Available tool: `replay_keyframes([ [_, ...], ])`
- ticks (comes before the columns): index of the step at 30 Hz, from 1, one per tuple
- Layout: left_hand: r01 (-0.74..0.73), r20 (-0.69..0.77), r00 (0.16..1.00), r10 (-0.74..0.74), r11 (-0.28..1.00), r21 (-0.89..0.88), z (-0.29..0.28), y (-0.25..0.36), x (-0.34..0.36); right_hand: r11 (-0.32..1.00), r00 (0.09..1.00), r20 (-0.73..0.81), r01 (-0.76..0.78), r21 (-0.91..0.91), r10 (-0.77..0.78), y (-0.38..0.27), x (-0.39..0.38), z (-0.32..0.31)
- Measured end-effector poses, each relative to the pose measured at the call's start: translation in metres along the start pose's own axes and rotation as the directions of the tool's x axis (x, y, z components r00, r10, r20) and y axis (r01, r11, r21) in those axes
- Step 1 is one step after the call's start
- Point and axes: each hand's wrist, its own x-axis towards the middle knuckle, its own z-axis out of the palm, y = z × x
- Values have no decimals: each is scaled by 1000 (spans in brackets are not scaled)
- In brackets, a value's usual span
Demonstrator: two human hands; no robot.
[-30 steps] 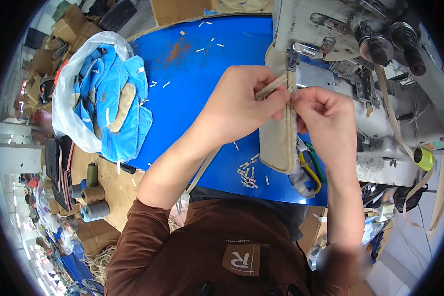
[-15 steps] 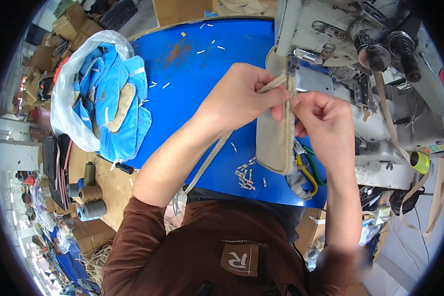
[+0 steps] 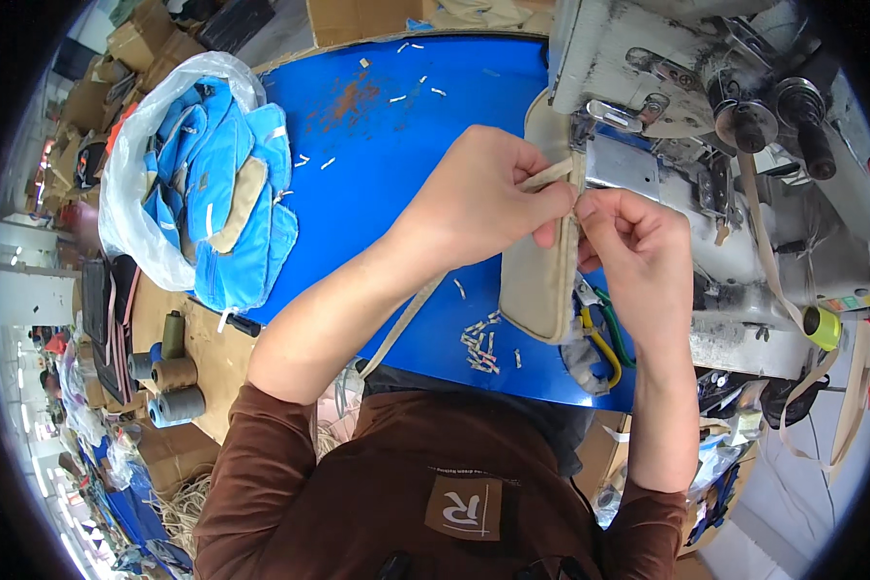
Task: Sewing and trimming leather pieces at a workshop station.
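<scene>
A beige fabric panel with a corded edge lies lengthwise on the blue table, its far part beside the sewing machine. My left hand is closed on a narrow beige piping cord, pinching it against the panel's right edge. The cord trails from under that hand down past the table's front edge. My right hand is closed too, thumb and forefinger pinching the same corded edge just right of my left fingertips. The machine's metal plate lies just beyond my hands.
At the left a clear plastic bag holds blue fabric pieces. Scissors with yellow and green handles lie near the front right, beside several small scraps. Thread cones stand lower left. A beige tape hangs at the machine.
Both hands keep their pinch at the panel's edge with barely any shift. The view has moved slightly, and the machine parts sit a little farther right and lower.
</scene>
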Motion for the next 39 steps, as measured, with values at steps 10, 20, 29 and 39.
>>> replay_keyframes([
  [10, -4, -48, 999, 3, 1000, -27, 5, -3, -3, 1000, 999, 38, 6, -30, -5, 8, 3, -3],
  [20, -564, -106, 725, 681, 675, 476, -4, -28, -8, 998, 998, -50, 49, 42, -47, 13, 2, 3],
  [29, -692, 349, 545, 762, 175, 701, -19, -30, -6, 968, 999, -29, 35, 248, -29, 20, -17, 15],
  [39, -671, 383, 566, 730, 139, 728, -15, -20, -11, 923, 997, -70, 63, 379, -39, 27, -26, 32],
])
